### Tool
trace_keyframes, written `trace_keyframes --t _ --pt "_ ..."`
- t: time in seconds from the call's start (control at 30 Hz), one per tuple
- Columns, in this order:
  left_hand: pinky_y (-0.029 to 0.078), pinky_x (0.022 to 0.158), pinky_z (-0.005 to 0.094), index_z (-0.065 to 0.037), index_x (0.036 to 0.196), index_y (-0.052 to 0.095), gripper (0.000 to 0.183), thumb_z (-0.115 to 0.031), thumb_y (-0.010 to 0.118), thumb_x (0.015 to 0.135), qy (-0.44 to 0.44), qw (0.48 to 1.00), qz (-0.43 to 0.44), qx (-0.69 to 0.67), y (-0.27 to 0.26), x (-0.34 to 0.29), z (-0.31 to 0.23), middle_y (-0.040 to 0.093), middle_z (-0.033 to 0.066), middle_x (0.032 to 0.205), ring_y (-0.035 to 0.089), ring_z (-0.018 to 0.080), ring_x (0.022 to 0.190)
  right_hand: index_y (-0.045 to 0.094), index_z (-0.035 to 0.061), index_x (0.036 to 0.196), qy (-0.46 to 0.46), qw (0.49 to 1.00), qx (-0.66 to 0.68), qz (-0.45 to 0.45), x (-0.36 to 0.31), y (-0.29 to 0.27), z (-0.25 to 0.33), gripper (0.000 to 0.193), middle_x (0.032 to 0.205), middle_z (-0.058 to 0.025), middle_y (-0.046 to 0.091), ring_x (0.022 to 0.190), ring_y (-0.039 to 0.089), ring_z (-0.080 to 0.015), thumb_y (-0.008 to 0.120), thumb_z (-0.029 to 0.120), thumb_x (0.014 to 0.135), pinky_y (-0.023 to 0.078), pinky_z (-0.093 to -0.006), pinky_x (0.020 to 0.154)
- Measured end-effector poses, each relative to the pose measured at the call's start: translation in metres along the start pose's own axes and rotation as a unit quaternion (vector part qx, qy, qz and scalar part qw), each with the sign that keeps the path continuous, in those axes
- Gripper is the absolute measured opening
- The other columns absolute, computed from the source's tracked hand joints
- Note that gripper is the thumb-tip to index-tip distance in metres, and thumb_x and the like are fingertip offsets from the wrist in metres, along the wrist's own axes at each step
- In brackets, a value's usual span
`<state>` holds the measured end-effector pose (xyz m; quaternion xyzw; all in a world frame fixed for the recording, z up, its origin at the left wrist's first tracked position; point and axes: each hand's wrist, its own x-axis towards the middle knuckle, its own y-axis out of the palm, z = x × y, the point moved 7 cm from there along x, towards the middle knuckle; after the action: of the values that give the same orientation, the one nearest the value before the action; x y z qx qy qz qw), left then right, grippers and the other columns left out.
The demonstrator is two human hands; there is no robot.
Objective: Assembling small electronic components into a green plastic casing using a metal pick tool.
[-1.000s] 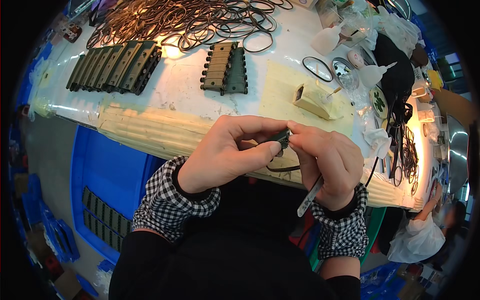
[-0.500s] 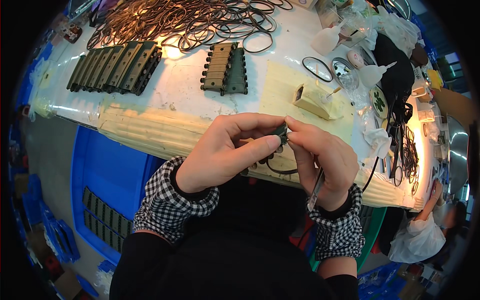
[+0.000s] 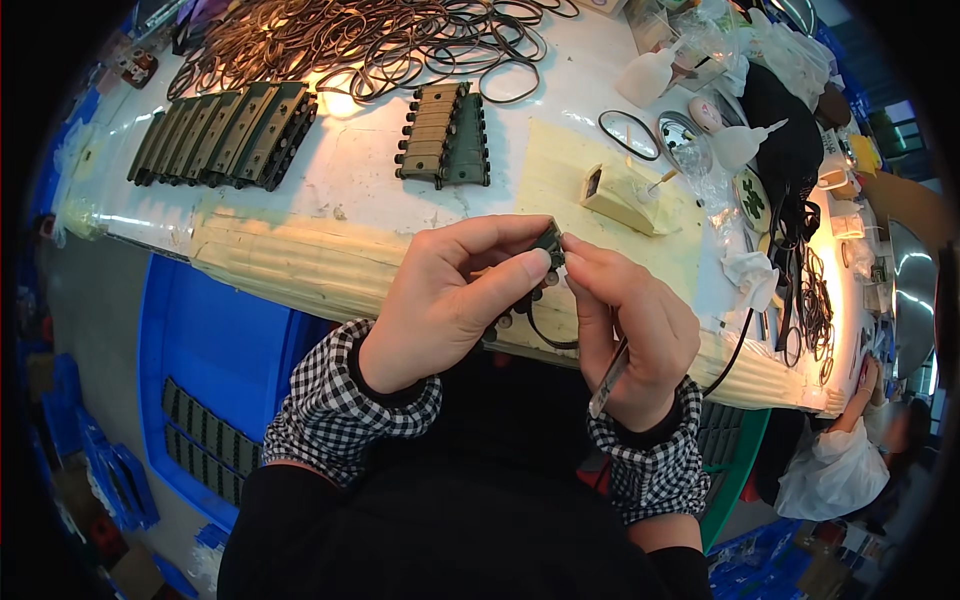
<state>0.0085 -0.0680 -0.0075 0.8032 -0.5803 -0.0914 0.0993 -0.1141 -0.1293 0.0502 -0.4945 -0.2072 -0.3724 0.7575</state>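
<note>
My left hand (image 3: 435,300) grips a small dark green wheeled part (image 3: 549,242) between thumb and fingers, over the table's near edge. Most of that part is hidden behind the fingers; small round wheels peep out below. My right hand (image 3: 640,325) is closed beside it, thumb and forefinger pinched at the part's right end. A slim metal tool (image 3: 610,378), perhaps tweezers, is tucked in the right palm and points down. Below the part hangs a thin black band (image 3: 540,332), curving toward the right fingers; whether they pinch it is hidden.
Wheeled green-and-tan pieces stand in a row (image 3: 225,135) and a pair (image 3: 440,135). Behind them lies a heap of black bands (image 3: 370,40). A cream block (image 3: 620,200), white squeeze bottles (image 3: 742,145) and cables lie right. Blue (image 3: 210,330) and green (image 3: 740,485) trays flank me.
Both hands have shifted slightly left and up with the green part. The right hand has turned a little, tilting the metal tool differently.
</note>
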Motion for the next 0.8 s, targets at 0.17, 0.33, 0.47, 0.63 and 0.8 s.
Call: trace_keyframes --t 0.17,0.33,0.47,0.63,0.8 --pt "0.051 0.082 0.0235 0.008 0.122 0.057 0.033 -0.009 0.058 0.094 -0.018 0.998 0.005 -0.055 -0.002 0.003 0.006 0.067 0.0107 0.105 0.062 0.0098 0.091 0.067 0.0034 0.095 -0.011 1.000 0.001 0.019 0.001 0.000 -0.003 0.022 0.096 -0.0112 0.072 0.064 0.065 -0.0205 0.071 -0.003 0.074 0.046 -0.0271 0.053" --pt "0.052 0.087 0.0267 0.008 0.124 0.055 0.034 -0.010 0.053 0.096 -0.028 0.999 0.034 -0.027 0.001 0.003 0.003 0.065 0.0117 0.109 0.063 0.0125 0.096 0.066 0.0025 0.096 0.006 0.996 0.089 -0.008 0.003 0.002 -0.014 0.022 0.093 -0.0117 0.070 0.073 0.068 -0.0240 0.070 -0.006 0.075 0.052 -0.0284 0.061" --pt "0.051 0.092 0.0297 0.008 0.127 0.052 0.036 -0.010 0.051 0.096 -0.014 0.998 0.058 -0.017 0.004 0.003 0.002 0.062 0.0144 0.117 0.062 0.0153 0.103 0.066 0.0010 0.096 0.080 0.986 0.148 -0.003 0.003 0.000 -0.018 0.021 0.091 -0.0127 0.069 0.079 0.069 -0.0268 0.069 -0.007 0.076 0.054 -0.0301 0.068" --pt "0.050 0.094 0.0307 0.007 0.129 0.051 0.038 -0.011 0.053 0.095 -0.020 0.998 0.062 0.001 0.001 0.000 0.005 0.061 0.0138 0.120 0.061 0.0158 0.106 0.065 0.0003 0.095 0.075 0.986 0.148 0.020 0.006 0.001 -0.019 0.019 0.090 -0.0128 0.069 0.080 0.069 -0.0266 0.069 -0.006 0.077 0.054 -0.0300 0.067" --pt "0.050 0.093 0.0298 0.007 0.129 0.051 0.039 -0.010 0.055 0.094 -0.036 0.997 0.071 0.007 0.004 0.001 0.006 0.062 0.0121 0.118 0.062 0.0148 0.103 0.063 0.0011 0.092 0.032 0.994 0.094 0.047 0.013 -0.003 -0.014 0.018 0.090 -0.0119 0.069 0.070 0.067 -0.0239 0.070 -0.005 0.076 0.052 -0.0288 0.060"
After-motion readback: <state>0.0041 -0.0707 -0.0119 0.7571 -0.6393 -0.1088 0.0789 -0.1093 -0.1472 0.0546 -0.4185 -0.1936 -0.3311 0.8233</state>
